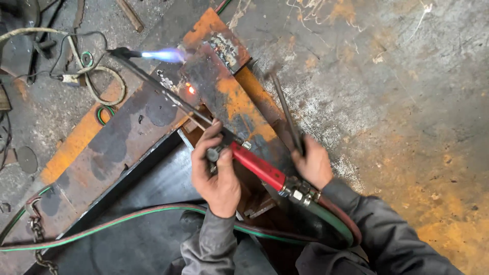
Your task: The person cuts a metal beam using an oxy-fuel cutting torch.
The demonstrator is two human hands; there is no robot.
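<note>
My left hand (216, 173) grips a gas cutting torch at the valve end of its red handle (257, 165). The torch's long tubes run up and left to a nozzle (122, 52), where a blue flame (165, 55) shoots to the right over a rusty steel plate (232, 102). A small glowing orange spot (191, 89) shows on the plate. My right hand (313, 163) holds a thin dark metal rod (285, 109) that points up and away over the plate's right edge. Green and red hoses (333, 224) leave the torch handle.
A long rusty steel beam (102, 147) runs diagonally from lower left. Green and red hoses (102, 226) cross the dark sheet at the bottom. Cables and a coiled hose (97, 76) lie at upper left. A chain (36, 231) hangs at lower left. Stained concrete floor (407, 102) spreads right.
</note>
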